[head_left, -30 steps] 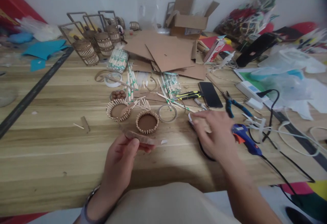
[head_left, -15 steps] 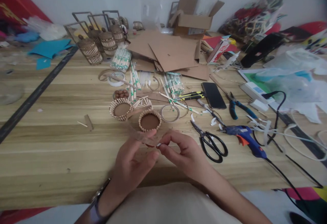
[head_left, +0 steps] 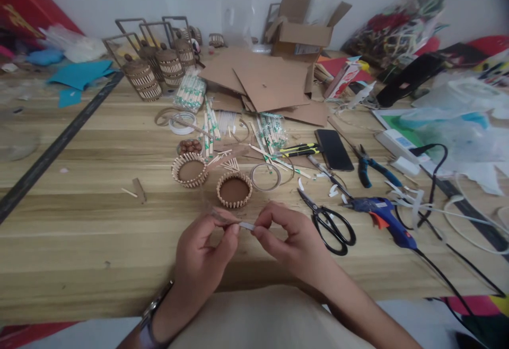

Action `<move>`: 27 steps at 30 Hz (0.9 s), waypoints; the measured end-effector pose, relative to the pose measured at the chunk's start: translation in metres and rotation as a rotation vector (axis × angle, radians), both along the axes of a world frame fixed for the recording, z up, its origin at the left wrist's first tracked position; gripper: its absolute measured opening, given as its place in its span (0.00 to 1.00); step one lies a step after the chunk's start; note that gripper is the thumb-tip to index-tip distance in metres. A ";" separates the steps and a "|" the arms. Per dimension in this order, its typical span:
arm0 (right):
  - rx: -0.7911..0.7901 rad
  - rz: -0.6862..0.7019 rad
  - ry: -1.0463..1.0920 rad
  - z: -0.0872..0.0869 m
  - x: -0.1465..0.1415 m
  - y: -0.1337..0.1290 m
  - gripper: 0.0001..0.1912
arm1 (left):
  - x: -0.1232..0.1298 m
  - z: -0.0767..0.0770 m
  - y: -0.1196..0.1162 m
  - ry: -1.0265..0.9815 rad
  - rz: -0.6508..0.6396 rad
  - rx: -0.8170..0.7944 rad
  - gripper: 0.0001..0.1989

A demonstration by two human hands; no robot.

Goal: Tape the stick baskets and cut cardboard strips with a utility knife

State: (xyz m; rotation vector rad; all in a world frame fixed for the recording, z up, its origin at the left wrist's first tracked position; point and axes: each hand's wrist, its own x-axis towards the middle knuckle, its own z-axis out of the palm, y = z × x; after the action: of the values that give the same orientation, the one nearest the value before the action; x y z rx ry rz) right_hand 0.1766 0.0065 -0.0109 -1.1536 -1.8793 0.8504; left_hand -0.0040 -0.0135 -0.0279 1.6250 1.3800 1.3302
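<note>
My left hand (head_left: 207,251) is closed, thumb and fingers pinching a thin brown strip (head_left: 222,215) that is partly blurred. A short whitish piece (head_left: 247,226) spans the gap between my two hands, at the end of the brown strip. My right hand (head_left: 288,237) pinches the other end of that whitish piece between thumb and forefinger. Just beyond my hands sit two round brown baskets edged with short wooden sticks, a nearer basket (head_left: 234,190) and a farther basket (head_left: 190,170). Black-handled scissors (head_left: 336,227) lie beside my right hand.
Right of the scissors are a blue glue gun (head_left: 384,216) with its cable, pliers (head_left: 371,167) and a phone (head_left: 334,150). A tape roll (head_left: 265,177), stick bundles (head_left: 190,92) and cardboard sheets (head_left: 274,81) lie farther back. Several handled lantern-like pieces (head_left: 143,79) stand back left.
My left fingers have closed from a spread pose onto the brown strip. More of the whitish piece now shows between my hands. The strip's far part has shifted.
</note>
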 end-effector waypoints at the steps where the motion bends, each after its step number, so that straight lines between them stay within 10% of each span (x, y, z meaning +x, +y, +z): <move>1: -0.013 0.001 0.002 0.000 0.001 0.000 0.09 | 0.000 0.001 0.000 -0.014 -0.007 -0.025 0.06; 9: 0.063 0.008 -0.034 -0.002 -0.002 0.000 0.08 | 0.004 0.001 0.003 -0.072 0.022 -0.081 0.07; 17: 0.545 -0.192 -0.264 0.003 -0.014 -0.005 0.07 | 0.007 0.003 0.004 -0.036 0.137 -0.227 0.10; 27: 0.583 -0.233 -0.412 0.004 -0.017 -0.003 0.07 | 0.007 0.002 0.000 0.079 0.049 -0.134 0.10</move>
State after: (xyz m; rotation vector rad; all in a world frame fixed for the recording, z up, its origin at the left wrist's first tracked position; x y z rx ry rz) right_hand 0.1591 0.0031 -0.0073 -1.1874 -2.0620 -0.0865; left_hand 0.0028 -0.0137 -0.0254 1.5778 1.5305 1.1846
